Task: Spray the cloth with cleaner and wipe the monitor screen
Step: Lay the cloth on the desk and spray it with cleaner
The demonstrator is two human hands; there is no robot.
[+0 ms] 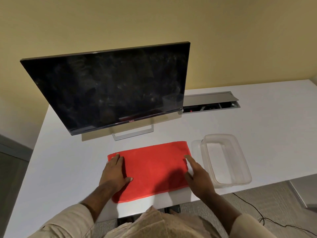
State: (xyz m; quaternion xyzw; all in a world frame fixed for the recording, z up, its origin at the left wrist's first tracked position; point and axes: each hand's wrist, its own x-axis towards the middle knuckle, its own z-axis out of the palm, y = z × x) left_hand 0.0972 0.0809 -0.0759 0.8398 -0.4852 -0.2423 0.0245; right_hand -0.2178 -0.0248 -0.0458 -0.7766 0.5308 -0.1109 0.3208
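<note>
red terry cloth (pixel 152 170) is lying flat on the white desk (pixel 257 121), close to the near edge, and everything else is sitting in relation to it. nearest of all, beige sleeves (pixel 72 219) are reaching in from below toward the cloth. the left hand (pixel 115 172) is resting palm down on the cloth's left end, its fingers straight and together, the thumb spread out to the side over the red fabric. the right hand (pixel 197 176) is sitting at the cloth's right edge, fingers straight and loosely together, the fingertips (pixel 187 158) touching the edge; whether the palm is pressing the cloth or the desk i cannot tell. neither hand is gripping anything.

just to the right of the cloth, a clear plastic tub (pixel 226 158) is standing open on the desk, and a clear lid (pixel 195 148) is lying partly under its left side, between the tub and the cloth.

beyond the cloth, a silver stand (pixel 133 133) is holding up the monitor (pixel 109 90), which is tilting toward the viewer, its screen dark and showing smudges and dust. beyond the cloth and to the right, a grey cable hatch (pixel 211 102) is sitting open in the desk surface, partly behind the monitor's right edge. a yellow wall (pixel 171 23) is rising behind it all.
</note>
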